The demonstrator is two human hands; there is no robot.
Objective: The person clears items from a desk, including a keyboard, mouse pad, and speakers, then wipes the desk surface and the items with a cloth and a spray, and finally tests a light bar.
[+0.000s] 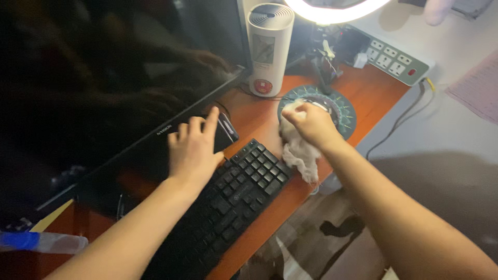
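The left hand (193,150) is spread flat on the monitor (104,103) edge while a white cloth (301,150) is clenched in the right hand (311,124), mid-wipe on the surface (373,93); the cloth is judged due for sweeping toward the keyboard (233,197).

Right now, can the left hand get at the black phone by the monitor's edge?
Probably yes. The left hand already rests at the monitor's lower edge with its fingertips beside the black phone, nothing between them. The right hand is busy gripping a white cloth.

Both bare forearms reach in from the bottom edge. Left hand (191,150) lies palm down, fingers stretched forward and slightly spread. Right hand (310,124) is curled into a loose fist, knuckles up, wrist bent a bit.
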